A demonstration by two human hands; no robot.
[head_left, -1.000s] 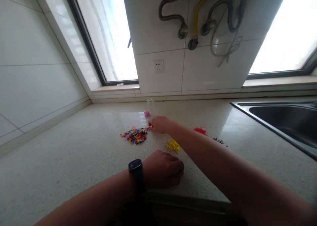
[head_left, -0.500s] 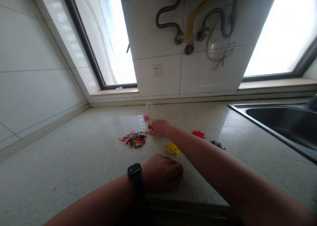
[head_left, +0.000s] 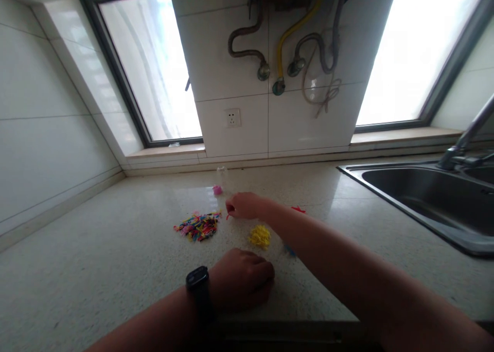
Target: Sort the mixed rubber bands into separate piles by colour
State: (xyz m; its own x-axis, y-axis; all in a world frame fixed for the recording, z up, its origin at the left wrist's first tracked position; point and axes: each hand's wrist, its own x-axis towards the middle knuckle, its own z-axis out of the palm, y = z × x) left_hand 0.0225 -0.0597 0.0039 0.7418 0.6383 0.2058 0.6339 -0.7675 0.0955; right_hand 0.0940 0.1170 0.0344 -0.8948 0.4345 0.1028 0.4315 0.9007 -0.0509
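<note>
right hand (head_left: 242,206): fingers pinched on a small red piece (head_left: 228,216), just right of the mixed pile (head_left: 197,225)
left hand (head_left: 241,278): fisted on table (head_left: 96,259) edge (nothing visibly held)
yellow pile (head_left: 260,235): between hands

No readable text, label or number on anything in view.

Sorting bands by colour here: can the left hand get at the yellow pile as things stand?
Probably yes. The left hand rests closed on the countertop just in front of the yellow pile, with bare counter between them. The right hand is farther back, pinching something red, and its forearm passes to the right of the pile.
</note>
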